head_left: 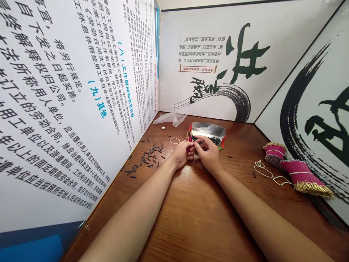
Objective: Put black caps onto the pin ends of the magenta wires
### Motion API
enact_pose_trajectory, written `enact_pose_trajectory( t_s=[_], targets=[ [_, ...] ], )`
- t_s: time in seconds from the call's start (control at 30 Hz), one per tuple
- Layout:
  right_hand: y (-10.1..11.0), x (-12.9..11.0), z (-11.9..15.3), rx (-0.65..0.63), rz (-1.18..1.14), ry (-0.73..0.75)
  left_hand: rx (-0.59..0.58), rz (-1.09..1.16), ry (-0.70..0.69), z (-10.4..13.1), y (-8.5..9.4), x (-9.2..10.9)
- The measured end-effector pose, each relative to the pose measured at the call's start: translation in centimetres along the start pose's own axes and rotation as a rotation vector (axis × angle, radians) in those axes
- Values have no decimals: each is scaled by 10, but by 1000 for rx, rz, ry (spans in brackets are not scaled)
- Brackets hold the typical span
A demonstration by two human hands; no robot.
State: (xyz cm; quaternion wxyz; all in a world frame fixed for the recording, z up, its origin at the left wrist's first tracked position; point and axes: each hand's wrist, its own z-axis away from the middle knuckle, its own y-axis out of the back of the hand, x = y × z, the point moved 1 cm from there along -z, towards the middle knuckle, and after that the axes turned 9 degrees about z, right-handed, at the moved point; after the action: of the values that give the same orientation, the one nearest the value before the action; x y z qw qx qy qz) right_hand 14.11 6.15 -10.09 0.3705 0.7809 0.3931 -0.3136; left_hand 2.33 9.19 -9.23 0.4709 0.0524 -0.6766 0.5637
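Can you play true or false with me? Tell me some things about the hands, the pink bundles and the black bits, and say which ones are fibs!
1. The left hand holds thin sticks. True.
2. Each big pink bundle has a pale band around it. True.
3. Both big bundles are left of the arms. False: they are on the right.
4. The silver-lined packet has nothing in it. False: black pieces are inside.
5. More black pieces lie scattered on the table. True.
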Motion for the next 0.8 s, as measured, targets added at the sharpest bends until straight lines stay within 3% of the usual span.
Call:
enact_pose_trajectory(
  t_s=[0.8],
  targets=[
    [2, -1, -2, 2, 5, -42, 4, 26, 12, 3, -1, 1]
  ],
)
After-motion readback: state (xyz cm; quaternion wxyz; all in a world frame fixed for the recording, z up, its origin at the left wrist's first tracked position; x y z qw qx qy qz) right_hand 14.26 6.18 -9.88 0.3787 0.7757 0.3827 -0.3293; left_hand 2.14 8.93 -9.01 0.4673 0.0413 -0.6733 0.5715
